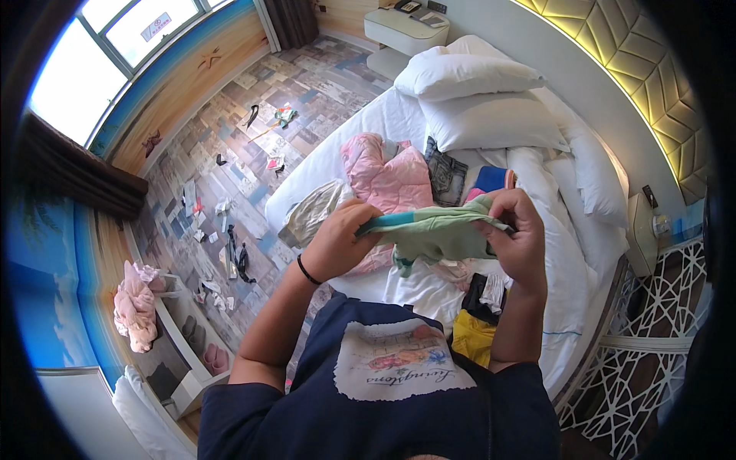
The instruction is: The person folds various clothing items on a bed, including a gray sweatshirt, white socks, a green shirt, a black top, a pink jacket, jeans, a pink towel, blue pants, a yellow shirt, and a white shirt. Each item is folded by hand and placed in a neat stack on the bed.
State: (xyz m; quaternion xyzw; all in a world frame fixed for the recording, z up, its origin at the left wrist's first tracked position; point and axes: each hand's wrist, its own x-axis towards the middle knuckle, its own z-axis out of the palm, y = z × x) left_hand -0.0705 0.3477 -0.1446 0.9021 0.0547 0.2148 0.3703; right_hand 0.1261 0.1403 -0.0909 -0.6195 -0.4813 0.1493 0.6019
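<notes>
Between my two hands a light green garment (440,233) with a teal band is stretched above the bed. My left hand (343,237) pinches its banded end, and my right hand (514,233) grips the opposite end. Behind it on the white bed (330,167) lie a pink quilted jacket (388,175), grey denim jeans (448,176) and a crumpled off-white garment (315,213). A blue folded cloth (493,179) shows just beyond my right hand. Below my right wrist are black and white small clothes (487,296) and a yellow garment (472,334).
White pillows (489,98) are heaped at the headboard, beside a bedside table (408,29) with a telephone. Scraps and litter (230,253) are scattered over the wood-patterned floor. A low white cabinet (190,339) holds slippers, with pink clothes (135,310) on top. A lattice screen (644,345) stands at right.
</notes>
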